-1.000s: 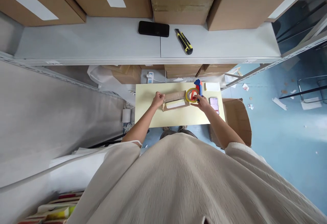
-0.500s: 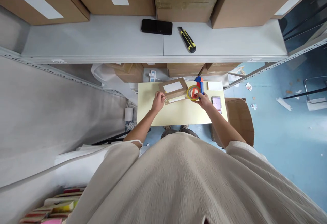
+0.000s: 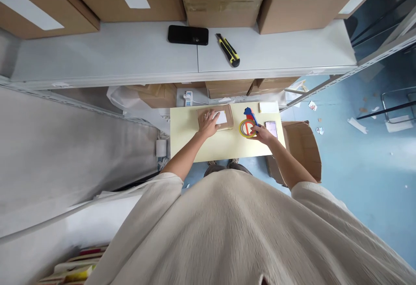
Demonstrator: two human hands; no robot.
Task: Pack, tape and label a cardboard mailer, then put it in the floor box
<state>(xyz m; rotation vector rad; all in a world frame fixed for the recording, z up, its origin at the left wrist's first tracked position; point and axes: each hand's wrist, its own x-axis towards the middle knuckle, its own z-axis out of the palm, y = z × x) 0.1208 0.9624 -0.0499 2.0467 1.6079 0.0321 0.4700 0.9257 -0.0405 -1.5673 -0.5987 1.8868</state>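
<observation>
We wore a loose, pale beige shirt that filled the lower centre of the frame, its finely crinkled cloth hanging in long, soft folds. The short sleeves matched it and ended in plain hems. Just below mid-frame showed our dark trousers and shoes, the latter too small to make out clearly.

Grey metal shelf, pale yellow table, littered blue floor at right
</observation>
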